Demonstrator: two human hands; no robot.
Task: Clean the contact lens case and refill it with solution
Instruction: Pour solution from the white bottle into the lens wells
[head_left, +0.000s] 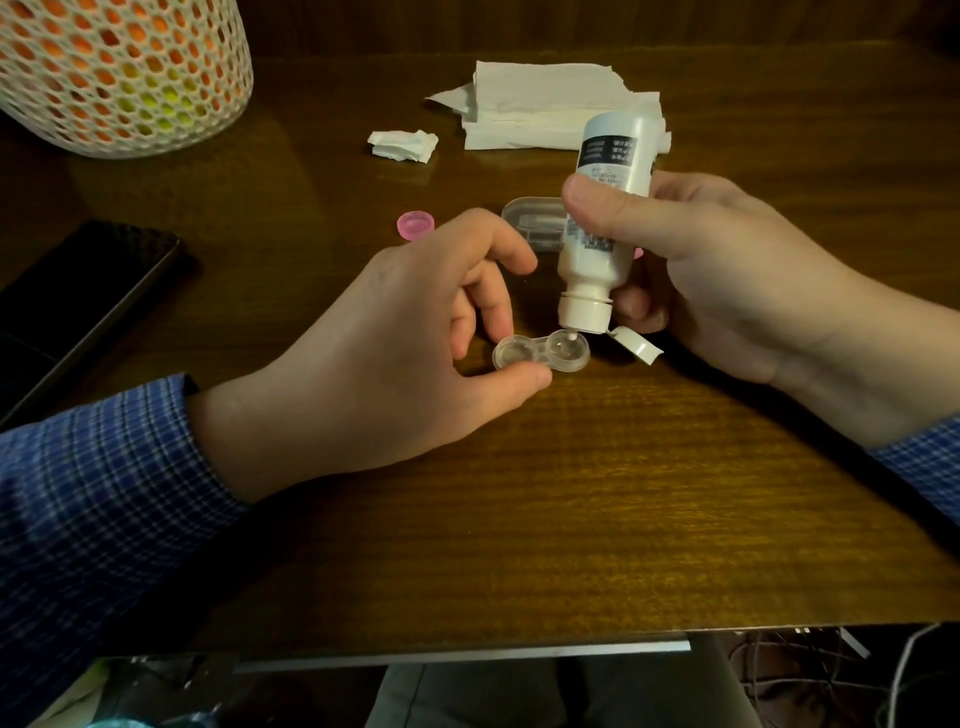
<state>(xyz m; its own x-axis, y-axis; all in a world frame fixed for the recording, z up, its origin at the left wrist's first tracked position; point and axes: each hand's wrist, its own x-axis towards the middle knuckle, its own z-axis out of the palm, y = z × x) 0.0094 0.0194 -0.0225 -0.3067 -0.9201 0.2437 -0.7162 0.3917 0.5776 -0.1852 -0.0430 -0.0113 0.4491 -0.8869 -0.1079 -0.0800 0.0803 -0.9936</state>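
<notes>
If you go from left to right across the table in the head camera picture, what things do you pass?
Phone → mesh basket → pink cap → left hand → lens case → solution bottle → right hand.

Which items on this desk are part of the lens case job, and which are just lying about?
In use: lens case, pinched by the left hand; solution bottle, tipped over the case's right well by the right hand; pink cap; paper towels; crumpled tissue.

Lying about: mesh basket; dark phone; clear box.
</notes>
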